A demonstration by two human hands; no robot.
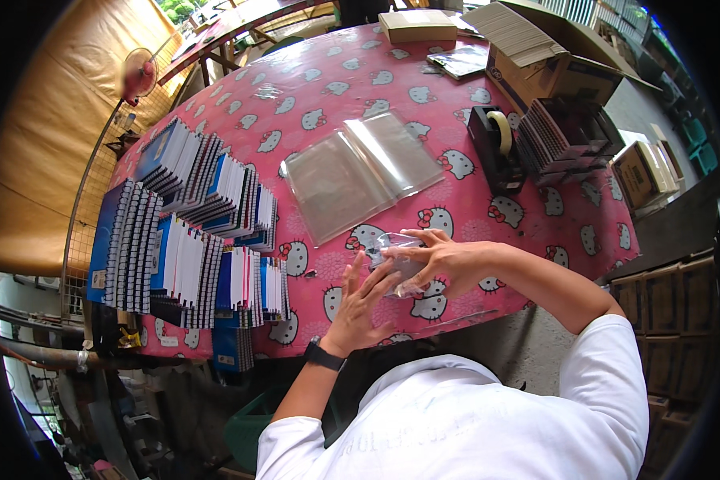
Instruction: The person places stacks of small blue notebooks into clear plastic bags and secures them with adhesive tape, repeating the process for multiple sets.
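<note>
A small clear plastic packet (386,262), its contents hard to make out, lies at the table's near edge under both my hands. My left hand (363,302), with a dark watch on its wrist, has its fingers spread and their tips on the packet. From the right, my right hand (454,262) reaches over the packet, fingers and thumb bent around its right part. Just beyond lie clear plastic sleeves (328,188) in two flat, overlapping stacks.
Several piles of blue spiral notebooks (188,256) stand at the left. A black tape dispenser (494,148) sits at the right, beside a stack of dark spiral-bound notebooks (564,136). Behind them are an open cardboard box (528,76) and a flat carton (418,26). A fan (139,74) stands beyond the left edge.
</note>
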